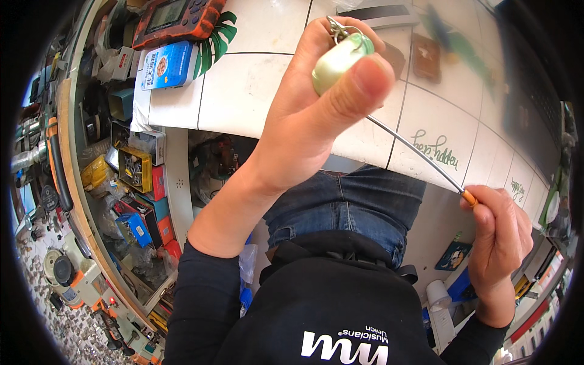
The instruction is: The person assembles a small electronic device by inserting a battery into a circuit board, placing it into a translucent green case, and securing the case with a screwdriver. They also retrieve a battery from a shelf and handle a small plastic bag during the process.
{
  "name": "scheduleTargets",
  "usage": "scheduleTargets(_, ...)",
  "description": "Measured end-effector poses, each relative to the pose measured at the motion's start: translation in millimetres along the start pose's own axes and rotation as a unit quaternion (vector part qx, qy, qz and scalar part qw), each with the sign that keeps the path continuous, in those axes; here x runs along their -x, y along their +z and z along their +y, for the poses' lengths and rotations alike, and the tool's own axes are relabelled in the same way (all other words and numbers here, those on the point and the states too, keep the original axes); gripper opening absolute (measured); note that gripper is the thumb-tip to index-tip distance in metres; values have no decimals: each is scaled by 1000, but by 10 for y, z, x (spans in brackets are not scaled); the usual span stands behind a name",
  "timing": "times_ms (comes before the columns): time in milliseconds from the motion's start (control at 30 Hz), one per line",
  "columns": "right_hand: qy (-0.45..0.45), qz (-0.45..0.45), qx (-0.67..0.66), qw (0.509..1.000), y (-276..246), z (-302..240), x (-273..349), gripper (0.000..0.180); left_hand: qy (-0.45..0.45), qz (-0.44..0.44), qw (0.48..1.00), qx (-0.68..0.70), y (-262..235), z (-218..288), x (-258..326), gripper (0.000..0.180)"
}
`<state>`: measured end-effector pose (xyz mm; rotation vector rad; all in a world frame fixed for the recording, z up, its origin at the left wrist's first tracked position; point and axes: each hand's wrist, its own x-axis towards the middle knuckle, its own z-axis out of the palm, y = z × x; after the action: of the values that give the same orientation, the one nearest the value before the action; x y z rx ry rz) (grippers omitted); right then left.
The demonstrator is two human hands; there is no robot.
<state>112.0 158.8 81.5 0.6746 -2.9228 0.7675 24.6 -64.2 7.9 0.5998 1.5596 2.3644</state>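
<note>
My left hand [298,121] is raised over the white tiled tabletop [255,91]. It is closed around a small pale green rounded keychain [337,66], with a metal clasp and ring [342,27] at its top. Lower and to the right, my right hand [502,234] pinches the orange handle of a long thin screwdriver [420,153]. The metal shaft slants up and left toward my left hand. Its tip is hidden behind my left thumb, so I cannot tell whether it touches the keychain.
A blue box [165,65] and an orange-and-black handheld device [176,21] lie at the table's far left. A small brown piece [427,58] lies beyond my hands. A dark screen-like panel [532,79] stands at the right. Left of the table, a glass-fronted cabinet [91,234] holds several boxes.
</note>
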Motion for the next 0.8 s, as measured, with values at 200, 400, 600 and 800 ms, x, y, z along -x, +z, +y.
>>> scheduleTargets(200,-127,20,139,982,-100,22,3,43,-20,7,994,105,-15,-48,15,54)
scheduleTargets(400,-97,2,147,984,-237,-68,27,45,-4,-20,983,184,-78,-39,-48,40)
scheduleTargets(600,-75,24,139,987,-287,-82,92,49,-34,-11,981,190,-48,-7,-52,41)
scheduleTargets(800,-78,22,155,985,-263,-88,85,52,-44,-20,976,210,-6,-29,-84,43)
